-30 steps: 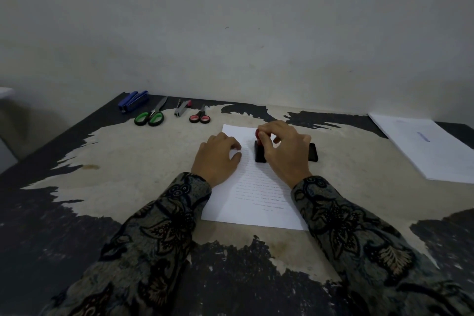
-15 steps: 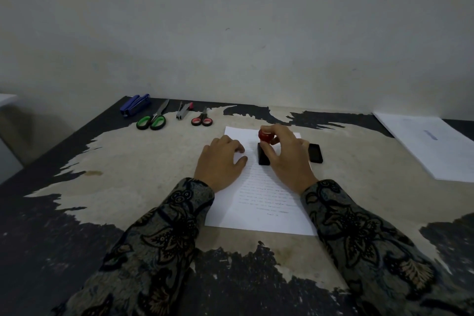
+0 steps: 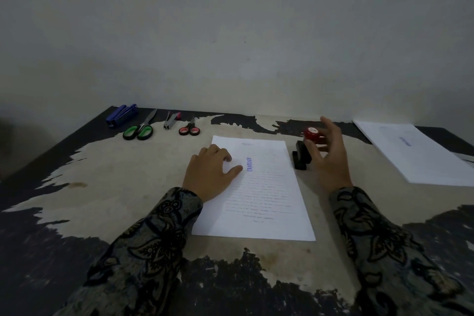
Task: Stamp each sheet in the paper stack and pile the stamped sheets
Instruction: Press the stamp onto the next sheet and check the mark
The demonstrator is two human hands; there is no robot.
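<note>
On the peeling table (image 3: 128,187), the left hand (image 3: 210,174) rests flat on the printed sheet (image 3: 266,200), which bears a blue stamp mark. Right hand (image 3: 325,159) pinches the red-knobbed stamp (image 3: 311,133) over its ink pad (image 3: 300,159). Stamping looks done; next, shift this sheet to the stamped pile (image 3: 420,154).

Legible markings on the sheets.

A blue rectangular stamp imprint (image 3: 248,164) reading "APPROVED", set sideways, stands in the upper half of the white printed paper sheet (image 3: 259,195) at centre. The sheet's lines of black type are too small to read. The blue mark (image 3: 405,141) on the white paper pile (image 3: 420,156) at far right is blurred and illegible.
</note>
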